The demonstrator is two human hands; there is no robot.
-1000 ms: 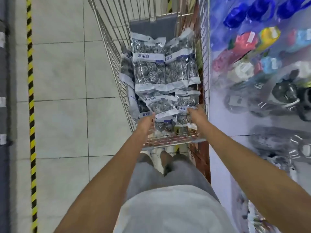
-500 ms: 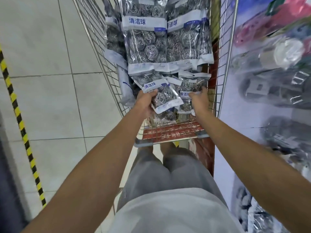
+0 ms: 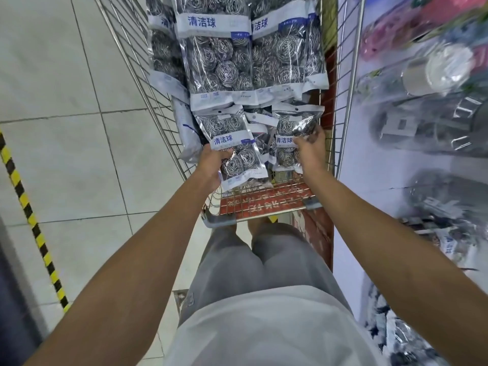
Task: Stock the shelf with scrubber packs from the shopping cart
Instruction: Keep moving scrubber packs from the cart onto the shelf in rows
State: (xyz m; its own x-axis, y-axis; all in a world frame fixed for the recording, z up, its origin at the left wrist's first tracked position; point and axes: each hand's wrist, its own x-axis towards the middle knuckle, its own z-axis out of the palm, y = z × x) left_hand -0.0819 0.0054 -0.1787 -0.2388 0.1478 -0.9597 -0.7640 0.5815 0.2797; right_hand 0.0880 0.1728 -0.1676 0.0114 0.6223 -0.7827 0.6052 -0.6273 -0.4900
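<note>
Two hands reach into the wire shopping cart [image 3: 343, 83], and each holds one small scrubber pack. The left hand [image 3: 211, 165] has its fingers curled round the lower left edge of the left small pack [image 3: 232, 143], which tilts with its white header away from the person. The right hand [image 3: 311, 149] pinches the right small pack [image 3: 290, 138] along its right edge, thumb over the front. The two held packs sit side by side, close but with a narrow gap, and at least one more small pack [image 3: 260, 128] shows in that gap beneath them. Just beyond the fingers lie two large scrubber packs [image 3: 219, 56], flat and overlapping, each full of steel-wool balls under a white and blue label band. More packs [image 3: 163, 48] stand on edge against the cart's left wire wall, beyond and to the left of the left hand; their number cannot be counted. Nearer the person than both hands, the cart's red child-seat flap [image 3: 264, 202] and grey handle [image 3: 221, 220] cross the view. The floor [image 3: 66, 128] is pale tile, with a yellow and black striped line [image 3: 29, 215] running far left of the left arm. Right of the right arm stands the shelf [image 3: 369, 180], white, with blurred hanging goods [image 3: 427, 125] crowding it.
</note>
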